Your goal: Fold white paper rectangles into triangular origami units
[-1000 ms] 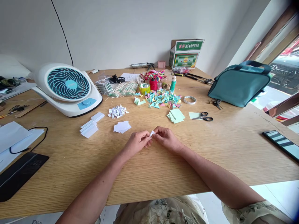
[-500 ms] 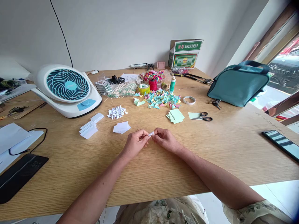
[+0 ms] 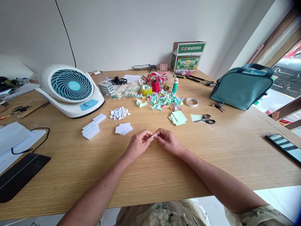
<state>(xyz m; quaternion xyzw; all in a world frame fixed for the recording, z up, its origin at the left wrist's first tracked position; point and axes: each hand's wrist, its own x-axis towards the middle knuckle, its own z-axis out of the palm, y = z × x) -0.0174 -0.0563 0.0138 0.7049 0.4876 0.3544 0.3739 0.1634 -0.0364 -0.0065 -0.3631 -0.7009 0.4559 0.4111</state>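
Note:
Between my two hands is a small folded piece of white paper [image 3: 153,136], mostly hidden by the fingers. My left hand [image 3: 139,142] pinches its left end and my right hand [image 3: 168,142] pinches the right. Ahead and to the left lie a few flat white paper slips [image 3: 124,128], with another spread of white slips [image 3: 91,130] farther left. Behind them is a heap of small white folded paper pieces [image 3: 119,113]. Green paper squares [image 3: 178,118] sit beyond my right hand, beside black-handled scissors [image 3: 207,118] resting on a green sheet.
A white fan [image 3: 70,89] stands at the left. Colourful folded paper pieces [image 3: 164,101], a tape roll [image 3: 192,102] and a glue bottle [image 3: 175,85] lie toward the back. A teal bag [image 3: 242,86] and phone [image 3: 283,147] are at the right, a black pad [image 3: 23,175] at the left.
The white paper now shows as a narrower strip between the fingers. Both hands stay in almost the same place, and the camera view has shifted slightly.

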